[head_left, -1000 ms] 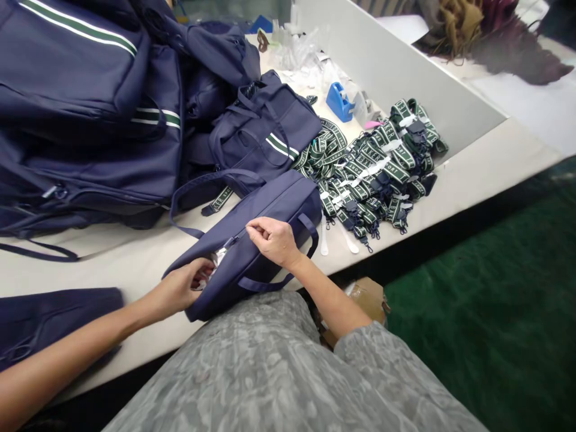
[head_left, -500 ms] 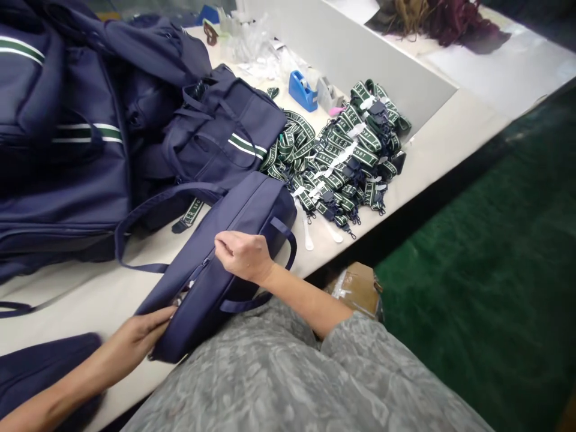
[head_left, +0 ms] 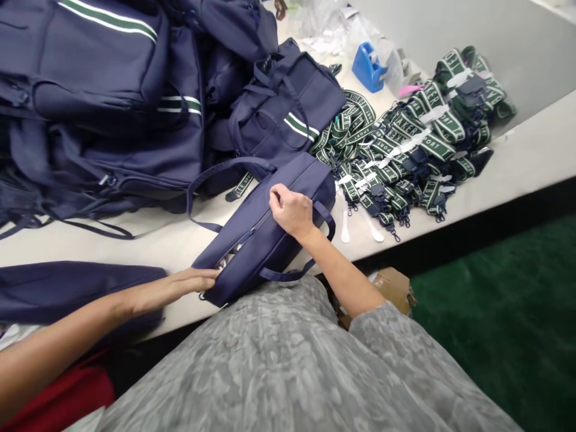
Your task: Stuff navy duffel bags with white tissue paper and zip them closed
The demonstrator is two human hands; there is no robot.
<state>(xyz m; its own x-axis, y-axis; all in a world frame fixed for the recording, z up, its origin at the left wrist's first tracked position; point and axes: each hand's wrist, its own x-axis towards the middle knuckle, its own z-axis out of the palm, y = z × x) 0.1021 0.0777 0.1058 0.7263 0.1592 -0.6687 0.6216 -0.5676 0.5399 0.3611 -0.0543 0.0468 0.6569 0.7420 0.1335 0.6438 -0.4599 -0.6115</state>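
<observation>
A navy bag (head_left: 281,237) lies slanted at the table's front edge, its zip partly open and pale stuffing (head_left: 228,257) showing inside. Fingers stretched out, my left hand (head_left: 191,283) rests against the bag's near-left end, beside the zip opening; the fingertips touch the fabric. My right hand (head_left: 291,211) is closed over the bag's upper part, past the zip pull (head_left: 252,231); whatever is within its curled fingers is hidden. Looped handles stick out on both sides of the bag.
Navy bags (head_left: 103,90) are piled at the left and back. Green lettered straps (head_left: 405,144) heap at the right, near a blue tape dispenser (head_left: 369,67). Another navy piece (head_left: 81,291) lies front left. A cardboard box (head_left: 393,288) sits below the table edge.
The view has swung left, so the scene sits further right and higher. My left hand's fingers look straighter along the bag's end; my right hand stays closed over the bag.
</observation>
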